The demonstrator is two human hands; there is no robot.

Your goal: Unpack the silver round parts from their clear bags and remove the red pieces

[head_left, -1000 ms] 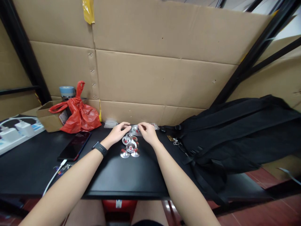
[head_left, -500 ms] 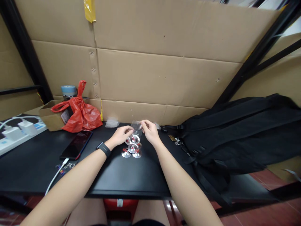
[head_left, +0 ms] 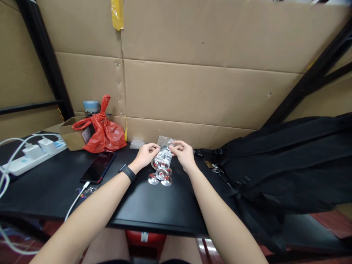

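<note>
A small clear plastic bag (head_left: 165, 143) is stretched between my two hands above the black table. My left hand (head_left: 146, 154), below which a dark watch sits on the wrist, pinches the bag's left edge. On the opposite edge, the thumb and fingers of my right hand (head_left: 183, 153) are closed on the plastic. Just beneath the bag lies a cluster of shiny round metal discs (head_left: 161, 174) with red marks or parts, several of them overlapping. The bag's lower end partly covers the discs farthest from me; whether anything is inside it I cannot tell.
Left of my hands lie a phone (head_left: 98, 168) with a white cable, a red plastic bag (head_left: 107, 134), a cardboard box (head_left: 72, 136) and a power strip (head_left: 20, 165). Flat plastic bags (head_left: 137, 143) rest by the cardboard wall. At right is a black backpack (head_left: 297, 157).
The view has swung left, so things appear farther right. The bag is now spread flatter and catches more light, with both hands still on it. The discs' pile looks much the same.
</note>
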